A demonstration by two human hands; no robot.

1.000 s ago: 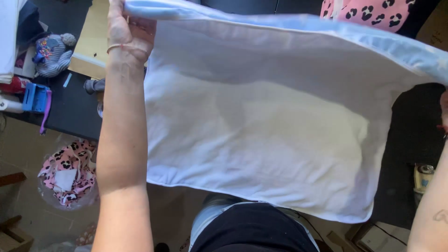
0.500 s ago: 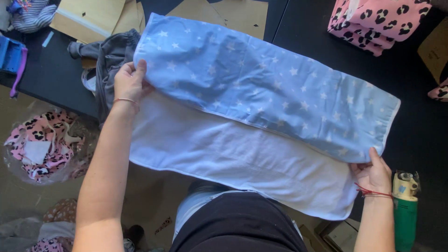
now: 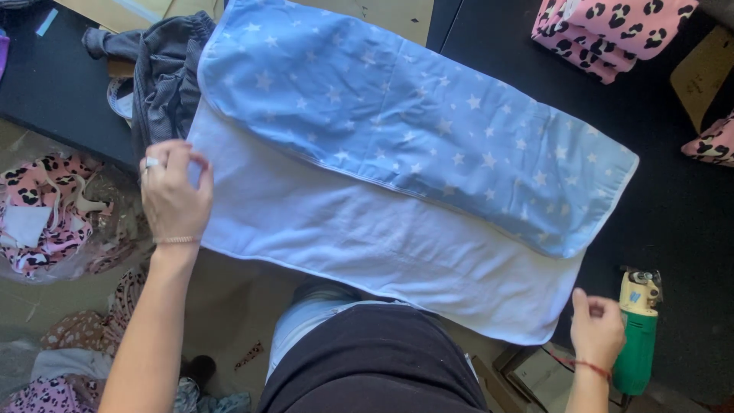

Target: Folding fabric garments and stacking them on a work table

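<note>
Fabric, light blue with white stars [image 3: 428, 130], folded lengthwise over plain pale-blue underside [image 3: 359, 237]; laid flat across dark table [image 3: 665, 199], near edge overhanging toward wearer.
Left hand [image 3: 174, 191]: at left end of plain layer, fingers curled and pinching corner edge; ring on one finger, thin band at wrist.
Right hand [image 3: 596, 329]: just off lower right corner, fingers loosely bent; hold on cloth not discernible.
Adjacent: grey garment [image 3: 164, 69] bunched at upper left, partly under fabric; pink spotted stack [image 3: 604, 30] upper right; green-and-yellow power tool [image 3: 638, 336] beside right hand; cardboard sheet [image 3: 382, 11] beneath far edge.
Handling note, as judgement: corners best pulled taut and level, edges aligned before next fold, grey garment kept clear, sleeve and cloth held away from tool.
</note>
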